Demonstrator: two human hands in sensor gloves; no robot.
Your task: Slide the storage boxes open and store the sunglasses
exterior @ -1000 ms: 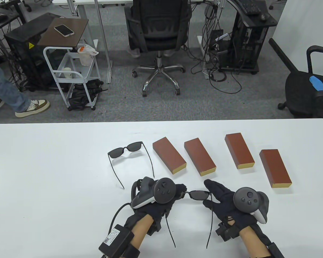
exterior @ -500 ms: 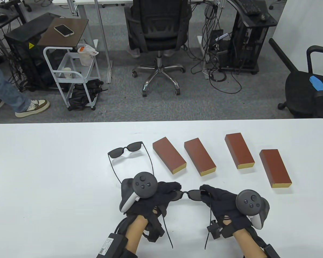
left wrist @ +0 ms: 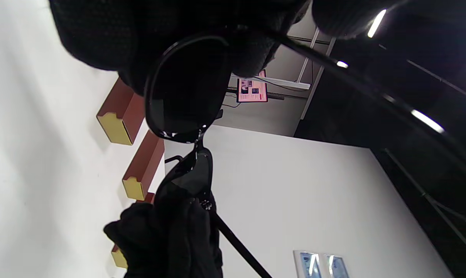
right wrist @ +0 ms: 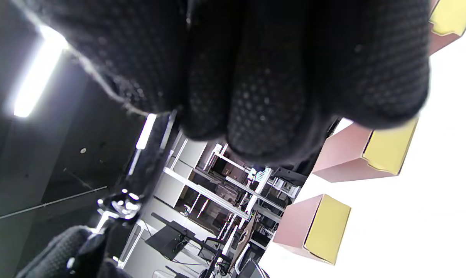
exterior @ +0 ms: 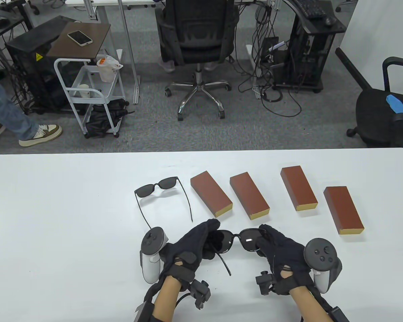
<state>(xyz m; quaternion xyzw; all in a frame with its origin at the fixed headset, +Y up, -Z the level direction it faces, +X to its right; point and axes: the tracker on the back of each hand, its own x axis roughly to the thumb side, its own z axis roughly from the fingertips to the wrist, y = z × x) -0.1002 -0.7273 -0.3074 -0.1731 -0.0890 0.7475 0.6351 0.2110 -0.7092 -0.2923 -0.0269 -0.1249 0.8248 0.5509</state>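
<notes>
Both hands, left hand (exterior: 194,246) and right hand (exterior: 282,253), grip the sunglasses (exterior: 236,239) crosswise, with the closed storage boxes (exterior: 211,193) lying just beyond.

Four storage boxes (exterior: 211,193) sit in a spaced row — gaps between them look passable. Left of the row, the spare sunglasses (exterior: 156,188) block — bare table (exterior: 53,218) beyond.

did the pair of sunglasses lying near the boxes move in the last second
No. The sunglasses lie at the same spot left of the leftmost storage box, arms open, untouched by either hand.
</notes>
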